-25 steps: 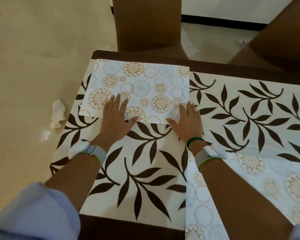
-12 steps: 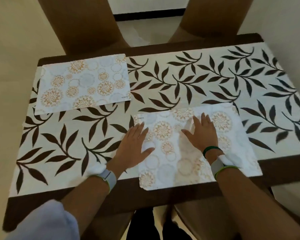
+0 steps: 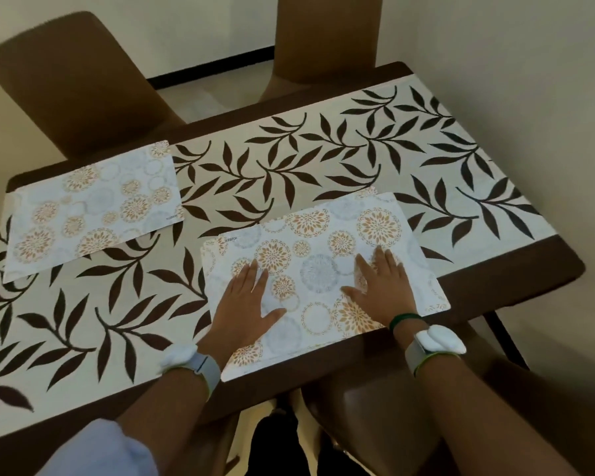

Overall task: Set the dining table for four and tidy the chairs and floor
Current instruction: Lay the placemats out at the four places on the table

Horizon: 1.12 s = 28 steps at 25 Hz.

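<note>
A white placemat [image 3: 320, 266] with orange and grey flower rings lies at the table's near edge, slightly askew, its near corner reaching the dark wood border. My left hand [image 3: 246, 304] presses flat on its left half with fingers straight. My right hand [image 3: 382, 286] lies flat on its right half, fingers spread. A second placemat [image 3: 90, 207] of the same kind lies at the far left of the table, in front of a chair. Both mats rest on a leaf-patterned tablecloth [image 3: 289, 166] over the dark brown table [image 3: 536, 269].
Two brown chairs stand at the far side, one at the left [image 3: 69, 94] and one at the middle [image 3: 323, 39]. Another brown chair seat [image 3: 368, 417] sits under the near edge. A cream wall runs close along the table's right side.
Both hands left the far-left placemat and came onto the near placemat. Since half a second ago they have slid it a little to the right and the view has shifted.
</note>
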{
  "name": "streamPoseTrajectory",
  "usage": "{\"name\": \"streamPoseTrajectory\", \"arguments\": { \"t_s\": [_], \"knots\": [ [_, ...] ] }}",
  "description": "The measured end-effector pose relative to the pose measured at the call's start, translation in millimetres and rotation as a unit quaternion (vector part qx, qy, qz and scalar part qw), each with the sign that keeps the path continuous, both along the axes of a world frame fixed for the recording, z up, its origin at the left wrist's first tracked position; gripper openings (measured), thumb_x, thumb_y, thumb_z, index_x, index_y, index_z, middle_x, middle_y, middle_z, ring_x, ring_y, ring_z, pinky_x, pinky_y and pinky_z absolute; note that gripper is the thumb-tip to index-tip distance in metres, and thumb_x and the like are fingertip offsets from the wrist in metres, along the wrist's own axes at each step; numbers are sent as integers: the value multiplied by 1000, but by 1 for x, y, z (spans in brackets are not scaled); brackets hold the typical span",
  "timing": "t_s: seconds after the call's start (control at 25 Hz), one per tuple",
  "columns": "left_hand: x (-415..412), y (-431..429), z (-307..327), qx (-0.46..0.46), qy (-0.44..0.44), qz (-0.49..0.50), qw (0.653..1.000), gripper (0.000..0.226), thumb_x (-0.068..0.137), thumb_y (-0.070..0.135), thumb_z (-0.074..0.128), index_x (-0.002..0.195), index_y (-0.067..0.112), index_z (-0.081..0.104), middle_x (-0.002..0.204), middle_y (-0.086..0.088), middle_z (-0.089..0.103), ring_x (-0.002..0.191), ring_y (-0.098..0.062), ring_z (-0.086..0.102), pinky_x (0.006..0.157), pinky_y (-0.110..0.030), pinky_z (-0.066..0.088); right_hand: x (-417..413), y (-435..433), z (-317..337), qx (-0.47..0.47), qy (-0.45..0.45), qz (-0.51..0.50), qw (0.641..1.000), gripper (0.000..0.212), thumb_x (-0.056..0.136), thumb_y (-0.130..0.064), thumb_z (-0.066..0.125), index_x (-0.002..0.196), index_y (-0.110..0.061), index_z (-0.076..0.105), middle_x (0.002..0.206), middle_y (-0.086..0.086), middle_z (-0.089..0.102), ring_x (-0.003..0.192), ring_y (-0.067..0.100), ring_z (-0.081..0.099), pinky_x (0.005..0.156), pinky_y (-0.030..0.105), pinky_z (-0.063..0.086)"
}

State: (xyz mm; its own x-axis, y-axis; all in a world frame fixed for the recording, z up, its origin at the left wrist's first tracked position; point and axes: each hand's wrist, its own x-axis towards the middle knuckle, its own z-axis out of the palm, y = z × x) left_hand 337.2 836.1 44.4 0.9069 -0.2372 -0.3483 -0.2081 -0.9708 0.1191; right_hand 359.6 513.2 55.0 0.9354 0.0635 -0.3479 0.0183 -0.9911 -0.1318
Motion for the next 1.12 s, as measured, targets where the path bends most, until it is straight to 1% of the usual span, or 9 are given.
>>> {"name": "streamPoseTrajectory", "arguments": {
  "t_s": [0.08,0.16,0.24,0.36,0.44,0.6,0.8,0.96,1.12],
  "knots": [
    [17,-12,0,-5,2,3,1000,101,88,86,22,163,22,4,170,-4,-10,157,-21,-7,127,-41,5,17,-11,1,7,2,-10,1000,86,89,-78,31,158,-28,18,165,18,4,152,36,2,122,53,12],
    [38,-20,-1,-11,3,5,1000,101,87,87,21,163,22,3,170,-4,-11,157,-21,-8,127,-41,5,37,-18,0,2,-6,-24,1000,84,90,-76,35,157,-27,21,164,20,6,152,38,4,122,52,14],
    [64,-25,-4,-18,-1,2,1000,102,87,88,20,163,22,4,170,-5,-10,157,-22,-7,127,-42,8,63,-22,-3,-4,-10,-37,999,83,91,-74,38,156,-26,24,164,21,9,151,39,6,121,52,16],
    [107,-35,-9,-34,-15,0,999,102,87,87,23,163,19,10,170,-8,-4,157,-25,-1,126,-44,12,104,-26,-7,-11,-3,-52,999,82,93,-72,36,157,-23,21,164,21,9,151,37,8,122,50,17],
    [149,-39,-16,-36,-9,1,999,102,87,87,21,163,20,7,170,-8,-6,157,-25,-3,127,-44,10,143,-29,-15,-17,-4,-58,998,80,94,-70,35,157,-23,20,164,20,10,151,37,10,121,50,18],
    [223,-49,-24,-35,-19,-20,999,101,88,86,18,163,19,5,170,-10,-6,157,-27,-4,127,-44,8,209,-39,-24,-32,-17,-73,997,75,96,-66,35,156,-23,25,163,20,15,150,38,14,119,53,23],
    [315,-53,-35,-47,-33,-29,998,99,90,85,21,163,20,5,170,-9,-7,157,-27,-3,125,-43,5,295,-44,-36,-31,-28,-80,996,73,97,-65,34,156,-23,25,163,20,14,151,38,12,120,53,20],
    [369,-61,-40,-51,-49,-32,997,98,90,84,21,163,19,8,170,-10,-4,157,-28,-2,125,-44,6,354,-54,-40,-42,-31,-80,995,73,97,-65,33,157,-23,23,163,19,14,151,38,11,120,53,18],
    [402,-78,-46,-51,-67,-19,996,100,88,86,21,162,19,13,170,-11,2,156,-29,3,125,-46,10,391,-63,-45,-54,-40,-90,994,70,99,-62,32,157,-25,22,163,20,15,150,39,14,118,56,20]
  ]
}}
